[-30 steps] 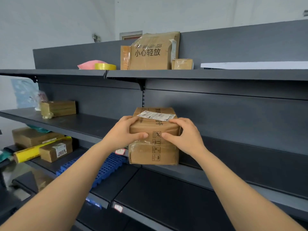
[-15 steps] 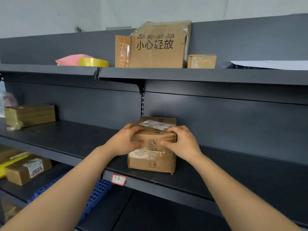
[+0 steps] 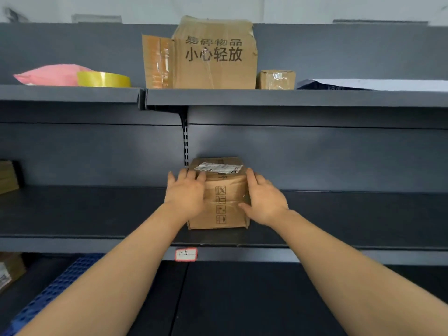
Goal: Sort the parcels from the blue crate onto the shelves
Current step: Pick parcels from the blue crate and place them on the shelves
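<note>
The left hand [image 3: 185, 195] lies flat on the left side of the brown box [image 3: 224, 204], fingers spread out. The box sits on the middle shelf [image 3: 97, 214] (a white label is stuck on top). The right hand [image 3: 263, 202] presses its right side, open too. Neither grip curls around it.
</note>
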Demonstrator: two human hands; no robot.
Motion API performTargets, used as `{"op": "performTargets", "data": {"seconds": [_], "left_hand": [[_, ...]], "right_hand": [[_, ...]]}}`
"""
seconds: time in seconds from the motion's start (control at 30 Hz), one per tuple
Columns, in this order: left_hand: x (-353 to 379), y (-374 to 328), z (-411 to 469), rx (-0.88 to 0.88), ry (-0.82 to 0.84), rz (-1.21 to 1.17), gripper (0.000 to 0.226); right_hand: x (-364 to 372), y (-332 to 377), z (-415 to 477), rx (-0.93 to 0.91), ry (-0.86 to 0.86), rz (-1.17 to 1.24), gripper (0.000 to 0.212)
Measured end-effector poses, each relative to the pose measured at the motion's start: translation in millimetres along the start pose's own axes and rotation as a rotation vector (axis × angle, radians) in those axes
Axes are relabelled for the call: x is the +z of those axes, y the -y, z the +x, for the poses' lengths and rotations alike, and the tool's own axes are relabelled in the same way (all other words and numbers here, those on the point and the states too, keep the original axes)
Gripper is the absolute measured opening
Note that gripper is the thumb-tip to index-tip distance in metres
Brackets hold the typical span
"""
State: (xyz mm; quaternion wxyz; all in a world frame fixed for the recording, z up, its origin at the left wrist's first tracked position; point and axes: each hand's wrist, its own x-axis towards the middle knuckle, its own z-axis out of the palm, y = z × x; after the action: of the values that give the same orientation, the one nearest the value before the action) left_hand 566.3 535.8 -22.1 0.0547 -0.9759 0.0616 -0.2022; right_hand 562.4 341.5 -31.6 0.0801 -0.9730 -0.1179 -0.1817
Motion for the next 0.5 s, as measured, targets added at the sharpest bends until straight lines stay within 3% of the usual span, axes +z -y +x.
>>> {"op": "performTargets", "data": {"seconds": [0.2, 0.5], "left_hand": [[-7, -43, -20, 0.196, -0.153, 0.0, 0.078], [-28, -164, -66, 0.462, -0.091, -0.095, 0.068]], "right_hand": [[-20, -23, -56, 0.138, 0.008, -0.225, 0.079], [-63, -104, -195, 0.411, 0.001, -0.349, 0.058]]}}
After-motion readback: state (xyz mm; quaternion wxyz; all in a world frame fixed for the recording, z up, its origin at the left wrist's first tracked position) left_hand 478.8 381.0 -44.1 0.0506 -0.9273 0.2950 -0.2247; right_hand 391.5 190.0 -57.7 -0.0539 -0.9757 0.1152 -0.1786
